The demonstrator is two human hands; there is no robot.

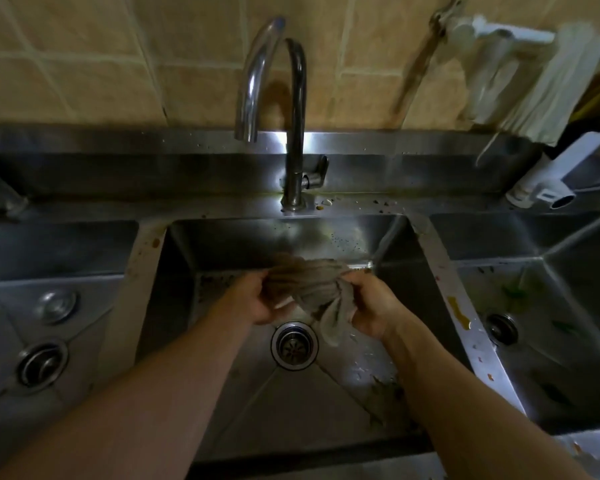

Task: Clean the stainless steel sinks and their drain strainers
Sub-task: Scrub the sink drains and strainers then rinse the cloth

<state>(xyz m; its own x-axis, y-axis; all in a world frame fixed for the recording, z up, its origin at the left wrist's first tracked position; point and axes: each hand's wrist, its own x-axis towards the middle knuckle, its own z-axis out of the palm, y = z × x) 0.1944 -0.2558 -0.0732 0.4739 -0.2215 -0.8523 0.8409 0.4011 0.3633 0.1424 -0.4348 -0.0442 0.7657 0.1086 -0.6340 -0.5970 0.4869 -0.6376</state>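
Observation:
Over the middle stainless steel sink, both hands grip a bunched grey-brown cloth. My left hand holds its left end and my right hand holds its right end, with a corner of cloth hanging down between them. Below the hands sits the middle drain strainer. The left sink has a drain and a round metal strainer lying beside it. The right sink has its own drain.
A curved chrome faucet stands behind the middle sink, spout to the left. Food scraps lie on the divider, the back ledge and in the right sink. A white cloth hangs from a rack at the upper right, above white containers.

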